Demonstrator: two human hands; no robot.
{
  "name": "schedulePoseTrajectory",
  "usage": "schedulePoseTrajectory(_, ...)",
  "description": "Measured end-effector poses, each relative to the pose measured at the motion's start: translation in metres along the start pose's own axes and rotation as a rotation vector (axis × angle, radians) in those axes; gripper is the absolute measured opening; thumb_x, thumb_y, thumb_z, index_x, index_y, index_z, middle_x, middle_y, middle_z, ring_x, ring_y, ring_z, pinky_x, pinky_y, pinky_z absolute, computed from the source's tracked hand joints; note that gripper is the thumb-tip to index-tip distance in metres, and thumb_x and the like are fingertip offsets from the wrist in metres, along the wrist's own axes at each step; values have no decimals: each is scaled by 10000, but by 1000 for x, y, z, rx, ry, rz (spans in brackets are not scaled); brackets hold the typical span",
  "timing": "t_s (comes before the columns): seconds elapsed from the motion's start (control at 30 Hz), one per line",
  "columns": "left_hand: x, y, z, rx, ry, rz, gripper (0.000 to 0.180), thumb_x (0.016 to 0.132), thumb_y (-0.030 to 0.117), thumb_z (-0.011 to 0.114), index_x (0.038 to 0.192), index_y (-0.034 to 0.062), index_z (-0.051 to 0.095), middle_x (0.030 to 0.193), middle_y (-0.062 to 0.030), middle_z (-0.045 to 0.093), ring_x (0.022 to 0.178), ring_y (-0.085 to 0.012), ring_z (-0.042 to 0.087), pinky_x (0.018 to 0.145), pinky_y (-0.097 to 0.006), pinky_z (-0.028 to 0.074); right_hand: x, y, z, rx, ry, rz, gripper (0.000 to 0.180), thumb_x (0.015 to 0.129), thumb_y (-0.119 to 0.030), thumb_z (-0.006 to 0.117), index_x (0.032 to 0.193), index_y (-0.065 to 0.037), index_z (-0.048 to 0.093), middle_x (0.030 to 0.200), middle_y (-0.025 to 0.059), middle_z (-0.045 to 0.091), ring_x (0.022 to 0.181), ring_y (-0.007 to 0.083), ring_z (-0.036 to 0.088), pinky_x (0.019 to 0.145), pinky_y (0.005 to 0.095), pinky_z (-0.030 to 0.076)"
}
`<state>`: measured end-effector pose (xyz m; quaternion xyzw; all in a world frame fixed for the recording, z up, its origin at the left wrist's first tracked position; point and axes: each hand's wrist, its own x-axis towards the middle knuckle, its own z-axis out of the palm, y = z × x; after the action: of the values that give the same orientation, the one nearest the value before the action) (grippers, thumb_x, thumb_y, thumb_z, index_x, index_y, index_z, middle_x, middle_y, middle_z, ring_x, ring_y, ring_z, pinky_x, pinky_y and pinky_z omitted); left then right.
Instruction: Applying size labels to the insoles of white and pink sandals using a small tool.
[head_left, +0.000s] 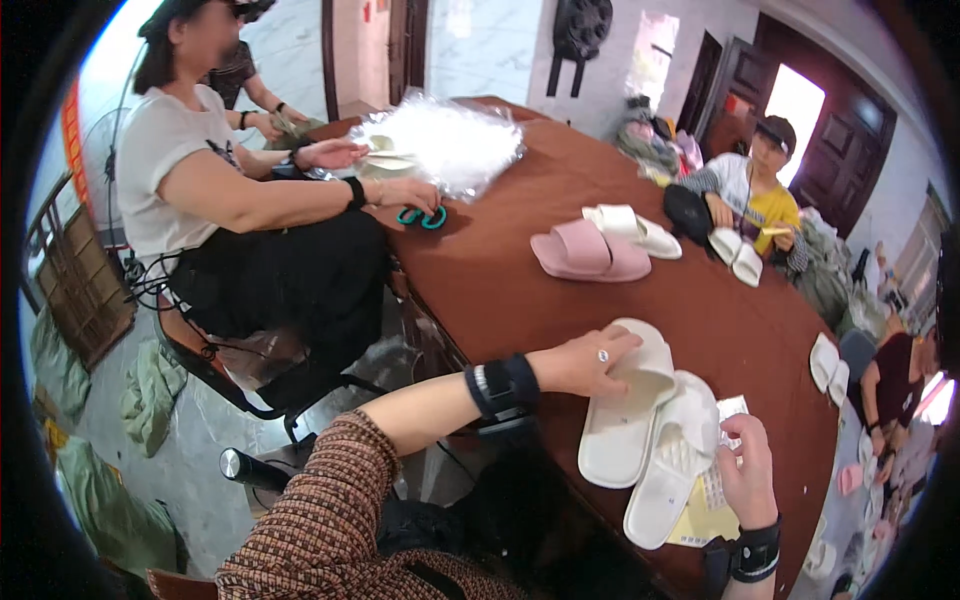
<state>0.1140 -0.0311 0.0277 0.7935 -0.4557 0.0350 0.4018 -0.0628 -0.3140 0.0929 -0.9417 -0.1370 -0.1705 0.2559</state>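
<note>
A pair of white slippers lies side by side on the brown-covered table before me, toes pointing away. My left hand point(590, 362) grips the strap edge of the left white slipper point(612, 445), with the thumb toward its insole. Beside it, the right white slipper point(655, 500) has a quilted-looking strap. My right hand point(750, 475) is just right of that slipper, its thumb and forefinger curled together; whatever they may pinch is too small to make out. Under and beside this hand are a yellowish sheet point(690, 527) and a white printed sheet point(733, 407), partly covered by slipper and hand.
Farther up the brown table point(480, 290) sit a pink slipper point(590, 252) and white slippers point(632, 228). At the left, a seated person holds teal-handled scissors point(422, 217) near clear plastic bags point(450, 145). Another person sits across, by white slippers point(737, 255). More white slippers point(828, 368) lie at the right edge.
</note>
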Motion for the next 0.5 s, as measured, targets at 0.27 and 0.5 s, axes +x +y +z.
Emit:
schedulePoseTrajectory(0.27, 51, -14, -18, 45, -485, -105, 866, 763, 375, 717, 1439, -50, 384, 1407, -290, 451, 1270, -391, 497, 1080, -400, 402, 38, 57, 14, 219, -309, 373, 582, 788, -170, 751, 1300, -1, 532, 1231, 122, 599, 1082, 210, 570, 873, 326, 461)
schedulePoseTrajectory(0.5, 60, -7, -28, 21, -475, -147, 876, 716, 418, 768, 1414, -9, 454, 1288, -282, 539, 1181, -390, 548, 1023, -405, 437, 49, 66, 11, 111, -275, 264, 622, 731, -204, 809, 1257, 32, 578, 1188, 160, 647, 1044, 243, 627, 878, 349, 500)
